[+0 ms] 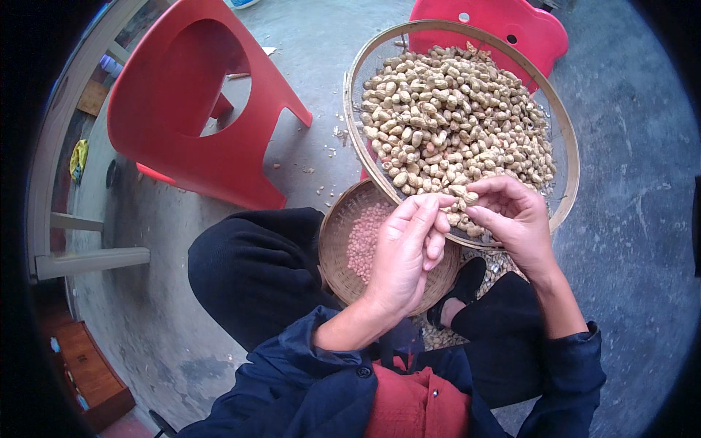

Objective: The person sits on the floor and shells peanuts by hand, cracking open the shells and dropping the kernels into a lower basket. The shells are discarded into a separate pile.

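A round sieve with a wooden rim (573, 159) holds a large heap of unshelled peanuts (454, 109). Over its near edge, my right hand (512, 219) pinches an unshelled peanut (468, 198) between thumb and fingertips. My left hand (408, 246) is close beside it, its thumb and forefinger reaching toward the same peanut; its other fingers are curled, and whether they hold anything is hidden. Below the sieve, partly covered by my left hand, a woven bamboo basket (334, 241) contains shelled pink peanut kernels (364, 235).
The sieve rests over a red plastic stool or chair (539, 33). Another red plastic chair (181, 104) stands at the left. Peanut shells (438, 336) litter the floor around my feet. A wooden box-like object (90, 372) lies at the lower left.
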### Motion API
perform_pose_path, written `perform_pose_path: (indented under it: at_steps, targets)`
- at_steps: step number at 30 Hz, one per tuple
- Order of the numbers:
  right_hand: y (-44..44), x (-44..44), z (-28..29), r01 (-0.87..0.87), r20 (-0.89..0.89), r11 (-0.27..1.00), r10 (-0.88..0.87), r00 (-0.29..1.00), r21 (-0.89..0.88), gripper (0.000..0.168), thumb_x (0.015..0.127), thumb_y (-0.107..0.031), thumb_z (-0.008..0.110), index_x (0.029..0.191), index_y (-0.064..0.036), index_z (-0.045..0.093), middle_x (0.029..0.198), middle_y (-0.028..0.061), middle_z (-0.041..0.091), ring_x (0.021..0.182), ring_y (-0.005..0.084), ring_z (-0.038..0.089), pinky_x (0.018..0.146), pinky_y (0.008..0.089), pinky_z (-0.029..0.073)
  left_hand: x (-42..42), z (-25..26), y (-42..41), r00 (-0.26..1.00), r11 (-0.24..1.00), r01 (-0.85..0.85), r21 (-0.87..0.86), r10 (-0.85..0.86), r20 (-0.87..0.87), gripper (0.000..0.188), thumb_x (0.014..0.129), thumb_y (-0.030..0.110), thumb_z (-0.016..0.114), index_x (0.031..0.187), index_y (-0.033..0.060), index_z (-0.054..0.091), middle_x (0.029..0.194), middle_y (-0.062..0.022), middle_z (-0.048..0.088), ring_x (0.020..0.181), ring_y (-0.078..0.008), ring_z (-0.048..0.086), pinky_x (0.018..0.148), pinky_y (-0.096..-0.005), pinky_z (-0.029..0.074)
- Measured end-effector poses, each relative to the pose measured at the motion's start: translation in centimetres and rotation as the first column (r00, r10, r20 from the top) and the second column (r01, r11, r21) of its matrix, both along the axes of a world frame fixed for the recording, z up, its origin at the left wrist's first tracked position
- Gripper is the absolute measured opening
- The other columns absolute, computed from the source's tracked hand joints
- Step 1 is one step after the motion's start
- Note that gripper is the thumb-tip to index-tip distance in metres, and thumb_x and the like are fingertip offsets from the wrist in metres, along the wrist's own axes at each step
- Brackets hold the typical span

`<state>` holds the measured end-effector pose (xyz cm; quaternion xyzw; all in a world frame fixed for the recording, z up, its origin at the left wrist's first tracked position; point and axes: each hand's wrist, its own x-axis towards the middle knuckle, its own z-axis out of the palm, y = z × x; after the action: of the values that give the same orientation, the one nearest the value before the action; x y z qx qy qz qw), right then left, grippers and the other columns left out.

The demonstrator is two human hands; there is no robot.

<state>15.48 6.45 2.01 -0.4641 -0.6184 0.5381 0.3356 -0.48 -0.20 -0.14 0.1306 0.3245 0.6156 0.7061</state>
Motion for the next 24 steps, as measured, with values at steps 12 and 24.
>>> perform_pose_path:
  at_steps: [12,24]
  targets:
    - [-1.4,-0.1,1.2,-0.07,-0.056,0.981,0.081,0.995,0.182,0.021,0.077,0.008,0.066,0.095,-0.001,0.063,0.098,0.0059,0.062,0.085,0.0104,0.06,0.07,0.0222,0.05,0.6,0.4,0.3,1.0,1.0,0.018,-0.011,-0.018,-0.013,0.027,0.093,0.014,0.057,0.117,0.0023,0.053,0.086,0.0001,0.057,0.056,-0.0003,0.041,0.044,-0.0132,0.03]
    - [-1.9,-0.2,2.0,-0.059,-0.047,0.984,0.068,0.997,0.168,0.023,0.076,0.002,0.071,0.096,-0.002,0.062,0.098,0.0055,0.062,0.086,0.0094,0.059,0.071,0.0163,0.044,0.6,0.4,0.4,0.983,0.997,0.024,0.07,-0.011,-0.185,0.028,0.089,0.007,0.062,0.116,0.0023,0.057,0.084,0.0032,0.059,0.061,0.0009,0.043,0.052,-0.0121,0.034]
